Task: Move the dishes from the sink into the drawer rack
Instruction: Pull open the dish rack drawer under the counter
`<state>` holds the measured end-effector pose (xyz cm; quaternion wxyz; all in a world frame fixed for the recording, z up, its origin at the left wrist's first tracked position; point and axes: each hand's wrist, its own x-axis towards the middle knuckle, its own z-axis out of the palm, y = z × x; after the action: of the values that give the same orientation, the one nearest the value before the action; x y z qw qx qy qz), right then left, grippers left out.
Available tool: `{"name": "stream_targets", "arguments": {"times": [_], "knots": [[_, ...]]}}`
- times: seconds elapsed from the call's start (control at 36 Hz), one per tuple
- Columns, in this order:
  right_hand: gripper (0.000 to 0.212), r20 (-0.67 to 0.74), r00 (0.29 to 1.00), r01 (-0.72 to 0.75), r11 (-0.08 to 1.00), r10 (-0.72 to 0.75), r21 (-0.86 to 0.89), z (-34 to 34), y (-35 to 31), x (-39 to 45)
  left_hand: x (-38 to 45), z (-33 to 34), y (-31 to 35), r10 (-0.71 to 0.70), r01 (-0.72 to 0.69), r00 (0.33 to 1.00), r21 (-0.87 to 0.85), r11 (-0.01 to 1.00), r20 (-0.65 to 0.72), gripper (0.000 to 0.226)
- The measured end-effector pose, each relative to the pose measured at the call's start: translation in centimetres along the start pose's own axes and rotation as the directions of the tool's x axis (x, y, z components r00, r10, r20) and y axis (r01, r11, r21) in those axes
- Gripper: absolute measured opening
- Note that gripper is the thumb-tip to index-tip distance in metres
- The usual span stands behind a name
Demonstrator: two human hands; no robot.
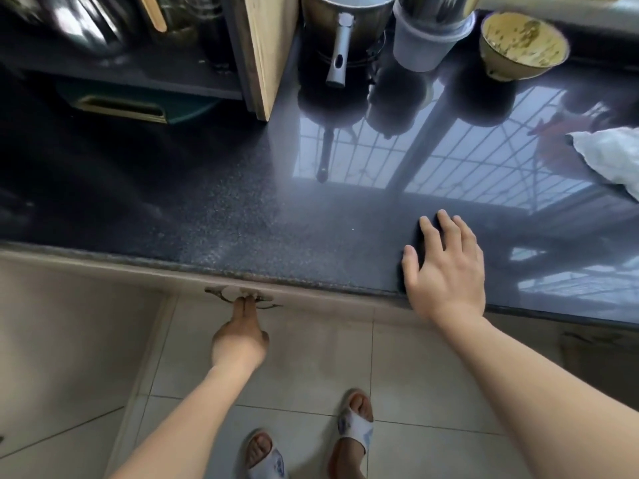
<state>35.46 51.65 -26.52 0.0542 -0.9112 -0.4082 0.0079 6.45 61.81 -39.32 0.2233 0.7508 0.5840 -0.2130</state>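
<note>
A dark speckled stone counter [221, 216] is seen from above, polished enough on its right part to mirror a window grille. The right hand [446, 271] is laid flat on its front edge, fingers straight and spread, holding nothing. Below the edge, a thin, branch-shaped metal drawer handle [221, 294] is hooked by the fingertips of the left hand [240, 340], whose fingers are curled round it. The cabinet front under the counter is plain beige; the drawer rack and the sink are not in view. At the back of the counter a steel pot [342, 25] with a straight handle, a grey plastic cup [427, 39], a soiled cream bowl [524, 46] and an upright wooden board [273, 53] are lined up. A crumpled white cloth [608, 157] lies at the right edge. Pale glossy floor tiles [311, 368] and two slippered feet are seen below.
</note>
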Motion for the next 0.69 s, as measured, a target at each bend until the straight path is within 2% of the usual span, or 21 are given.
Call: {"name": "stream_targets", "arguments": {"times": [0.19, 0.28, 0.33, 0.39, 0.44, 0.5, 0.56, 0.58, 0.64, 0.69], "knots": [[0.062, -0.007, 1.0, -0.001, 1.0, 0.001, 0.001, 0.0, 0.0, 0.2, -2.8, 1.0, -1.6, 0.027, -0.028, 0.999, 0.029, 0.999, 0.028, 0.081], [0.059, 0.007, 1.0, -0.005, 1.0, 0.005, 0.0, 0.1, 0.0, 0.2, -4.7, 1.0, -2.1, -0.031, 0.019, 0.988, 0.08, 0.997, 0.149, 0.08], [0.061, 0.014, 1.0, -0.005, 1.0, 0.005, 0.004, -0.1, 0.0, 0.5, -6.5, 0.0, -2.2, -0.048, 0.024, 0.97, 0.101, 0.995, 0.237, 0.071], [0.06, 0.026, 1.0, -0.008, 1.0, 0.008, 0.002, -0.2, 0.1, 0.7, -9.2, -2.0, -2.2, 0.032, -0.066, 0.968, 0.128, 0.99, 0.251, 0.046], [0.058, 0.046, 0.999, -0.012, 1.0, 0.012, -0.005, -0.5, 0.1, 0.6, -12.7, -3.7, -2.7, 0.134, -0.147, 0.981, 0.092, 0.985, 0.139, 0.017], [0.059, 0.055, 0.998, -0.005, 1.0, 0.005, 0.006, -0.9, -0.1, 0.4, -16.3, -5.1, -3.8, 0.196, -0.197, 0.975, 0.004, 0.98, -0.106, 0.012], [0.059, 0.066, 0.998, -0.012, 1.0, 0.011, 0.005, -1.0, -0.2, 0.4, -18.7, -5.0, -5.4, 0.275, -0.289, 0.901, 0.009, 0.957, -0.335, 0.009], [0.059, 0.07, 0.998, -0.009, 1.0, 0.009, 0.001, -1.0, -0.2, 0.3, -19.5, -4.5, -6.5, 0.296, -0.296, 0.882, 0.057, 0.953, -0.366, 0.018], [0.06, 0.084, 0.996, 0.004, 1.0, -0.004, -0.006, -1.0, -0.1, 0.4, -19.6, -3.6, -8.3, 0.331, -0.281, 0.895, 0.196, 0.939, -0.301, 0.042], [0.059, 0.091, 0.995, 0.031, 0.999, -0.032, 0.005, -1.2, -0.2, 0.3, -18.9, -2.8, -10.1, 0.396, -0.321, 0.879, 0.282, 0.904, -0.268, 0.048]]}}
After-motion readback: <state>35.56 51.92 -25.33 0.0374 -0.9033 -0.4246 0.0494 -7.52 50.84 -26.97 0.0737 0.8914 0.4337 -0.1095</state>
